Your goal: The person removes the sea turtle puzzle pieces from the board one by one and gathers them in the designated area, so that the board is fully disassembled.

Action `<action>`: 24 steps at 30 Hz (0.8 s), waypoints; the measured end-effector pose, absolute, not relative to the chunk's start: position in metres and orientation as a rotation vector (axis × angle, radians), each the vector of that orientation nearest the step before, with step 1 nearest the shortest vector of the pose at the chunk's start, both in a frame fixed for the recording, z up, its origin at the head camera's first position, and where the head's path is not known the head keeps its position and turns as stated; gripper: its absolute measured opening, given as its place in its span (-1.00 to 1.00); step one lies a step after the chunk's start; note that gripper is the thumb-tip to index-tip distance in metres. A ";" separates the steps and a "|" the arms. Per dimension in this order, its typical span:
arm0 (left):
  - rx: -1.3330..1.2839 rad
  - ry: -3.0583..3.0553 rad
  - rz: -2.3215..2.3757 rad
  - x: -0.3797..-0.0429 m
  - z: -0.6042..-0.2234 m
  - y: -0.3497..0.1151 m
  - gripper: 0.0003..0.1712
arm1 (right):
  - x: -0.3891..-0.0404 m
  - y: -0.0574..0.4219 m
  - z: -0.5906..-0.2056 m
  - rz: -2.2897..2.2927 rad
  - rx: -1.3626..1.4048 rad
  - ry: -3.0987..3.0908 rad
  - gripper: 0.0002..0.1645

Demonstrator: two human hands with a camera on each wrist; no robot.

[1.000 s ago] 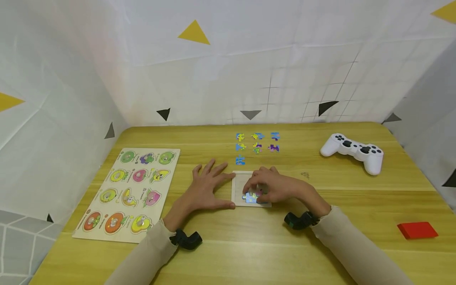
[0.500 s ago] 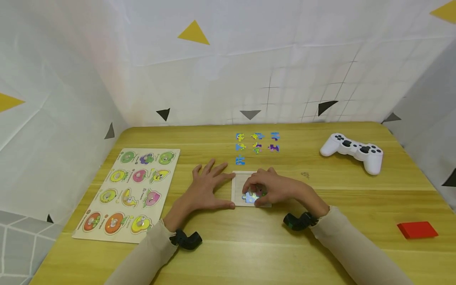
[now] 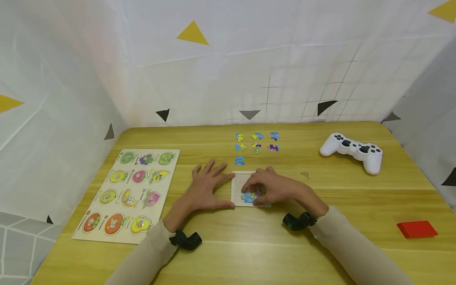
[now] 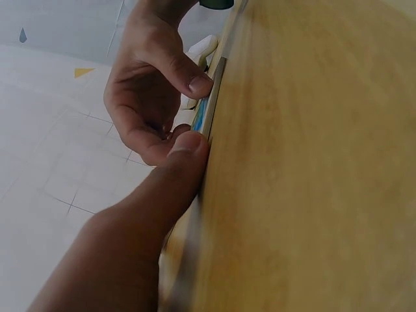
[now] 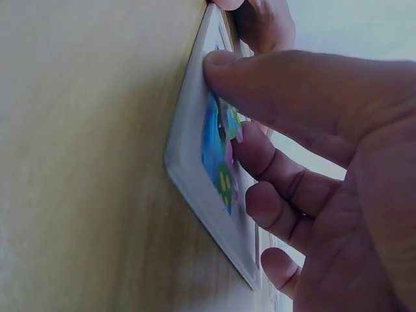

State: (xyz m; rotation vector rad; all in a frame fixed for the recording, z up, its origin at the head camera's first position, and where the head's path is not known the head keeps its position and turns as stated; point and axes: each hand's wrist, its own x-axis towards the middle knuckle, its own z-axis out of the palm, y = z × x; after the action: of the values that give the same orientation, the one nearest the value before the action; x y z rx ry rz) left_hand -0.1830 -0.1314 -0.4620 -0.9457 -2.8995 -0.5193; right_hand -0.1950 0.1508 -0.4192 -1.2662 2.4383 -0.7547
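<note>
A small square puzzle frame with a pale rim lies in front of me. My right hand is over its near right part and pinches a blue jigsaw piece between thumb and index finger. In the right wrist view that jigsaw piece is tilted, partly covered by the thumb. Beside it another blue, green and pink piece lies in the frame's corner. My left hand is spread flat on the table, thumb and index tips touching the frame's left side.
Several loose jigsaw pieces lie in rows behind the frame. A wooden fruit puzzle board is at the left. At the right are a white game controller and a red block. White cloth hangs behind the table.
The pinched jigsaw piece has shifted very slightly left and its angle has changed, so the glare on it is gone. My right hand moved slightly with it; the left hand has stayed put.
</note>
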 end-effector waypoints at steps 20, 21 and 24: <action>-0.959 -2.887 -0.515 -0.184 -0.462 -0.131 0.06 | -0.200 0.154 -0.426 -0.888 -1.255 2.482 -0.57; -0.958 -2.887 -0.513 -0.184 -0.462 -0.132 0.05 | -0.201 0.154 -0.427 -0.894 -1.254 2.481 -0.57; -0.957 -2.891 -0.504 -0.183 -0.463 -0.132 0.05 | -0.202 0.154 -0.428 -0.898 -1.261 2.488 -0.56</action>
State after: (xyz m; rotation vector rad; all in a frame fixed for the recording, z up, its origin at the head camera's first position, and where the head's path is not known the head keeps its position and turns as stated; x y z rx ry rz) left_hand -0.1833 -0.1318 -0.4628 -0.9566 -2.8908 -0.5038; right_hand -0.2016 0.1540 -0.4276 -1.2608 2.4875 -0.8976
